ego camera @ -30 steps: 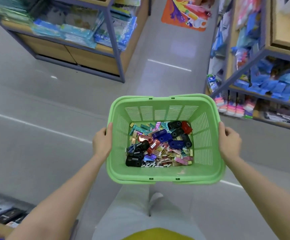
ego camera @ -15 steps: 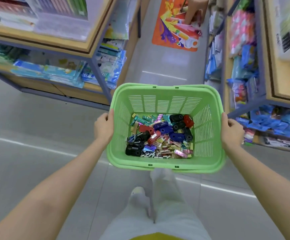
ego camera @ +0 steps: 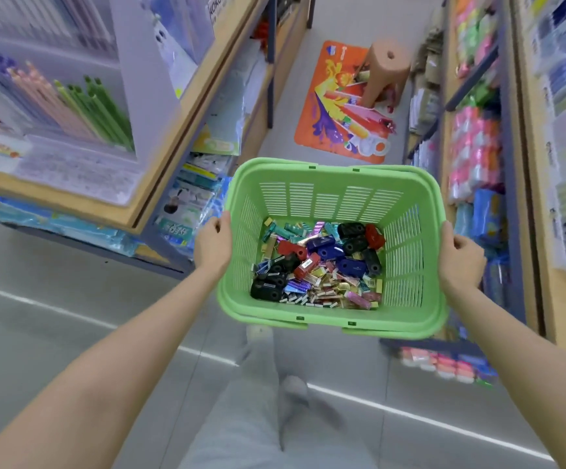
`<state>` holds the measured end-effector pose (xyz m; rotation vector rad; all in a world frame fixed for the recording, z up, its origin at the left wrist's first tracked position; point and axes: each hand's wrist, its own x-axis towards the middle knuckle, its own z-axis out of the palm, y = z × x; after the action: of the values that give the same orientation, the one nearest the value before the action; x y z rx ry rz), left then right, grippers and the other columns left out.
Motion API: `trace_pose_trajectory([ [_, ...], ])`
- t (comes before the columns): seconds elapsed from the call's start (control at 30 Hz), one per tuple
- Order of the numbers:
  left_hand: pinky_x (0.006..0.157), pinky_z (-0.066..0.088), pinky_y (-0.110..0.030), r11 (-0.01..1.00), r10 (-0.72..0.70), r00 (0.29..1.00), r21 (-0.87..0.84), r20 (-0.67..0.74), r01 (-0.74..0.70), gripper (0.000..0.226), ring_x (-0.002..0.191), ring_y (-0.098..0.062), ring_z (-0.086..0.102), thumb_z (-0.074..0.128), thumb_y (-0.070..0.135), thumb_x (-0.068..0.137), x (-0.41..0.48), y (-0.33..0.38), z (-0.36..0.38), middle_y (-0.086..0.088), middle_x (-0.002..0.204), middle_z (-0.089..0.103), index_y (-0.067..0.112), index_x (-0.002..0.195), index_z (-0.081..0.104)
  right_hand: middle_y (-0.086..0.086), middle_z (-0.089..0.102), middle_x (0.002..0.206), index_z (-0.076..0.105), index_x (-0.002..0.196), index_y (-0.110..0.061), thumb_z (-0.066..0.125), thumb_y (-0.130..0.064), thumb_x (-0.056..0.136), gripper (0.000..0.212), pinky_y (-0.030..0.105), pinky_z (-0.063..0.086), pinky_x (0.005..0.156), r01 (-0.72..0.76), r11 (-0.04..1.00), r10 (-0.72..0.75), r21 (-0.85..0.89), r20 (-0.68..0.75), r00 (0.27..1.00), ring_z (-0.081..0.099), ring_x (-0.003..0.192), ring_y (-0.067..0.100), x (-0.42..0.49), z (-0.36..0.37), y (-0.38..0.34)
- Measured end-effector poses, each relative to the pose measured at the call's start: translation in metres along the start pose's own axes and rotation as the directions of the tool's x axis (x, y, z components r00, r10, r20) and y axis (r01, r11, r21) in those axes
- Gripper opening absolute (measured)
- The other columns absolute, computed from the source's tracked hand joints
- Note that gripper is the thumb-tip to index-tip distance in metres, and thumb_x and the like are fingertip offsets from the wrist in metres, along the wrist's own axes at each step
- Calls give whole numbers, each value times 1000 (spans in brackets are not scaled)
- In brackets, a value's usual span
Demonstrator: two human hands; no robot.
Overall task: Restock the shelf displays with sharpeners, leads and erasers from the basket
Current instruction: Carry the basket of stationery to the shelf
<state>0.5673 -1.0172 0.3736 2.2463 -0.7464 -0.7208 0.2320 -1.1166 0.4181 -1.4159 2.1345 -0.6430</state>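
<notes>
between shelves, left hand [ego camera: 212, 245] and right hand [ego camera: 461, 257] each grip curled round green basket [ego camera: 329, 177] rim

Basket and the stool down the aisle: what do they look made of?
Basket: moulded plastic, light green with a soft sheen; the slotted walls and rolled rim look cast in one piece. Stool: probably plastic too, tan and matt, smooth one-piece shape with a hole in the seat, though the blur leaves it open.

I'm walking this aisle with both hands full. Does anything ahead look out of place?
A stool stands in the aisle on the orange mat, likely in your path. Nothing looks spilled: the stock lies jumbled inside the basket.
</notes>
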Motion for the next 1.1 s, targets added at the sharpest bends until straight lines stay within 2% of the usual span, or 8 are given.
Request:
trace_pose_trajectory([
  [0.13, 52, 23, -31, 998, -22, 1000, -56, 11, 22, 43, 58, -16, 33, 31, 38, 102, 68, 50, 20, 1, 63, 35, 16, 65, 32, 7, 26, 54, 26, 56, -11, 42, -42, 98, 54, 40, 20, 54, 24, 1000, -24, 8, -27, 999, 24, 51, 19, 67, 15, -54],
  [0.4, 53, 22, -32, 999, 40, 998, 8, 54, -40, 44, 57, -17, 33, 31, 39, 102, 202, 132, 51, 0, 61, 35, 16, 64, 31, 5, 28, 52, 30, 54, -11, 44, -40, 98, 55, 31, 24, 49, -45, 997, 49, 60, -67, 997, 24, 50, 16, 171, 48, -122],
  [0.5, 54, 21, -33, 998, 52, 996, 23, 71, -54, 44, 57, -18, 31, 33, 38, 101, 245, 160, 71, 0, 60, 33, 16, 63, 29, 6, 31, 52, 33, 55, -7, 43, -40, 99, 56, 42, 21, 55, -102, 994, 104, 31, -77, 992, 26, 50, 18, 210, 58, -135],
  [0.63, 54, 22, -36, 995, 100, 992, 19, 82, -102, 46, 60, -23, 33, 37, 35, 100, 307, 217, 104, -1, 58, 33, 15, 60, 28, 6, 29, 51, 32, 53, -11, 43, -40, 99, 56, 41, 19, 58, -144, 988, 149, 64, -95, 984, 25, 54, 21, 277, 68, -158],
  [0.77, 60, 26, -35, 993, 101, 993, 62, 61, -105, 47, 68, -26, 41, 35, 39, 100, 366, 264, 142, -5, 62, 42, 13, 61, 33, 7, 24, 52, 32, 58, -8, 42, -37, 99, 51, 35, 21, 50, -75, 995, 81, 68, -82, 993, 20, 50, 18, 356, 78, -185],
  [0.87, 57, 25, -36, 995, 92, 994, 30, 52, -93, 45, 63, -24, 39, 35, 39, 100, 402, 301, 165, -4, 62, 41, 13, 63, 34, 5, 22, 54, 29, 58, -12, 41, -36, 100, 50, 28, 18, 45, -26, 995, 33, 95, -70, 997, 19, 51, 17, 417, 83, -210],
  [1.0, 58, 26, -34, 996, 90, 994, 13, 54, -91, 44, 63, -24, 37, 35, 40, 100, 451, 340, 193, -3, 61, 39, 14, 63, 33, 6, 26, 54, 29, 58, -12, 39, -41, 100, 52, 38, 17, 51, -51, 998, 53, 39, -63, 997, 23, 51, 18, 486, 92, -237],
  [1.1, 58, 26, -33, 997, 69, 996, -32, 52, -67, 44, 62, -21, 37, 36, 40, 99, 493, 364, 212, -2, 62, 39, 16, 63, 33, 5, 28, 53, 29, 58, -13, 40, -42, 98, 51, 38, 18, 51, -38, 998, 41, 50, -60, 997, 25, 52, 19, 537, 103, -261],
])
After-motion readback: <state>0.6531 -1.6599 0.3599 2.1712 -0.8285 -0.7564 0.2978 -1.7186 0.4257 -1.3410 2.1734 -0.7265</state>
